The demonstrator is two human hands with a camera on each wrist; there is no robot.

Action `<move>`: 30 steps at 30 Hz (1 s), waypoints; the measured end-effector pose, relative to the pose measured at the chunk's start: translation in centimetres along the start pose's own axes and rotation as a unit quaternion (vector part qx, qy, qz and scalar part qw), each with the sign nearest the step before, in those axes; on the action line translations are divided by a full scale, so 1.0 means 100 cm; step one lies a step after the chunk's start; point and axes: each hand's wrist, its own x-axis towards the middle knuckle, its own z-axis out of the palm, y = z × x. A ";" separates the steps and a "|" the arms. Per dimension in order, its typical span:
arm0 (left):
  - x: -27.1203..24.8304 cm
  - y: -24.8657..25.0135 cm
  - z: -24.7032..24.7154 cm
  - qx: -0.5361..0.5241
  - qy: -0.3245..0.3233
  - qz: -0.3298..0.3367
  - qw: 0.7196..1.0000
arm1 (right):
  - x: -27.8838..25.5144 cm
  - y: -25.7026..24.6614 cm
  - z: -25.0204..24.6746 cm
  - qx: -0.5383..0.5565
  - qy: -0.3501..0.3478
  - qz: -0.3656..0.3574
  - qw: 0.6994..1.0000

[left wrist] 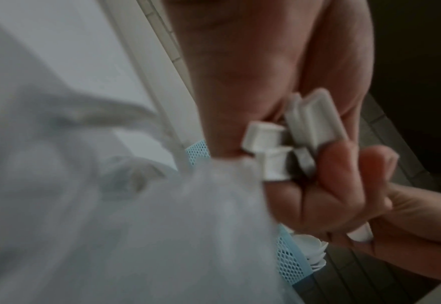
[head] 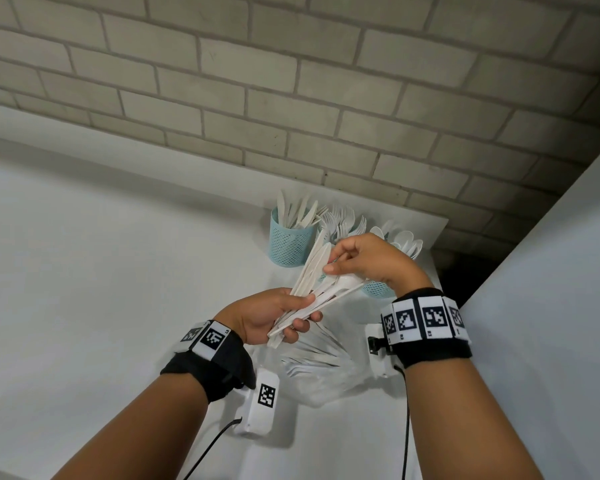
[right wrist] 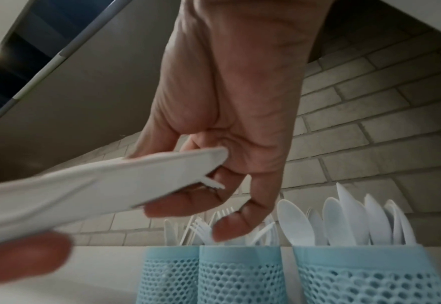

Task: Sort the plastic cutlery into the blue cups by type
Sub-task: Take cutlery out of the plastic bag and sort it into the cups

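Left hand (head: 271,317) grips a fanned bundle of white plastic cutlery (head: 312,282) by the handles, fingers curled round them, above the white bench (head: 101,271). A clear plastic bag (head: 321,365) with more cutlery lies on the bench under the hands. Right hand (head: 371,263) pinches the upper ends of the bundle, thumb and fingertips closed on one piece. Near the bench's far right corner stand three blue mesh cups: knife cup (head: 291,242), fork cup (right wrist: 239,273), spoon cup (right wrist: 367,275).
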 end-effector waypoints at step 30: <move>0.003 0.018 -0.004 0.029 0.084 0.083 0.993 | 0.016 -0.063 0.025 -0.053 0.080 -0.095 0.991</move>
